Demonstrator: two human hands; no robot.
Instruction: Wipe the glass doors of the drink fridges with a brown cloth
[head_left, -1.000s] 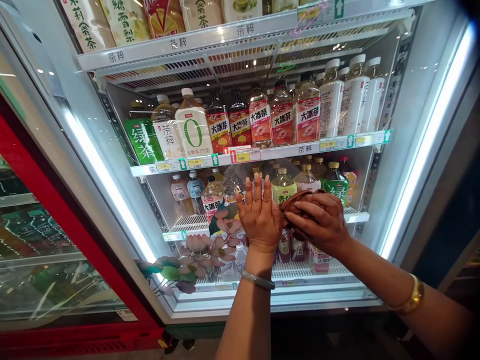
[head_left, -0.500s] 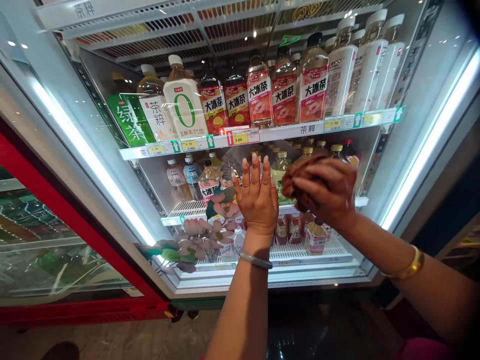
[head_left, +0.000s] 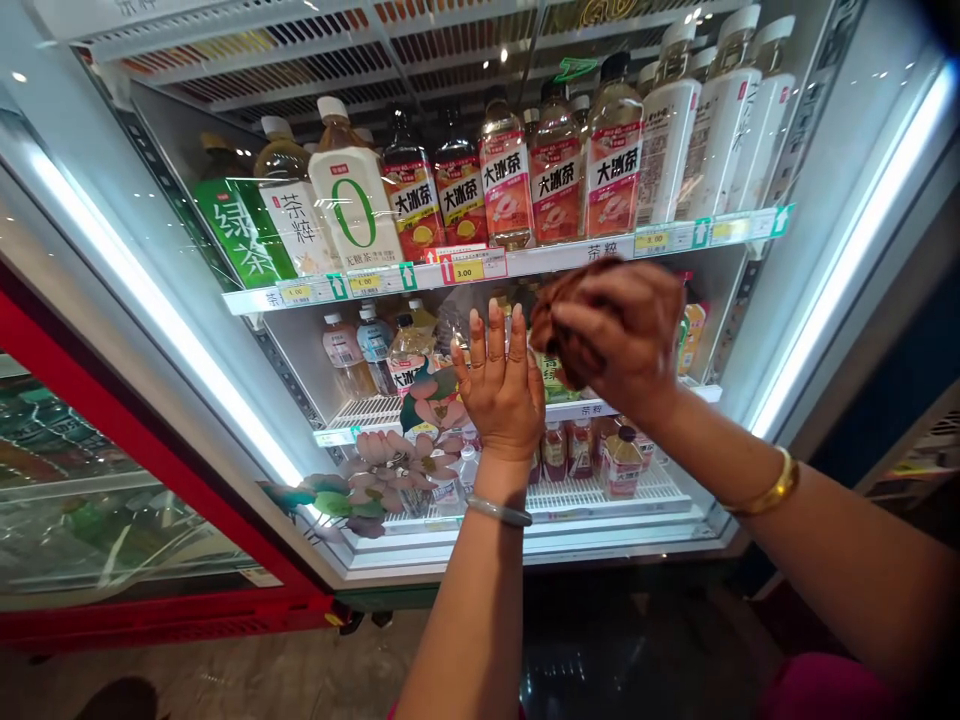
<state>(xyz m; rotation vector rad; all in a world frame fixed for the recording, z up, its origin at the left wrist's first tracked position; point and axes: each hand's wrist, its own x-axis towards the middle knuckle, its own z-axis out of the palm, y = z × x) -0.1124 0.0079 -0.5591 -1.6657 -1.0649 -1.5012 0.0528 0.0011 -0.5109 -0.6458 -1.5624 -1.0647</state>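
My left hand point(head_left: 498, 392) lies flat against the glass door of a drinks fridge, its fingers stretched out and pointing up. A flower sticker point(head_left: 409, 465) on the glass is just left of it. My right hand point(head_left: 626, 325) is bunched around a crumpled brown cloth point(head_left: 574, 310), pressed at the glass to the right of my left hand and a little higher. Part of the cloth is hidden by my fingers, and the hand is slightly blurred. Behind the glass, bottles of tea point(head_left: 506, 175) stand in a row on the upper shelf.
A price-label strip point(head_left: 540, 262) runs along the upper shelf edge. Smaller bottles point(head_left: 345, 350) stand on the shelves below. A bright light tube point(head_left: 855, 250) lines the fridge's right side. On the left is a red-framed cooler point(head_left: 225, 510). Dark floor lies below.
My right hand has moved up and slightly left with the cloth. My left hand stays at the same place on the glass, while the whole view has shifted a little.
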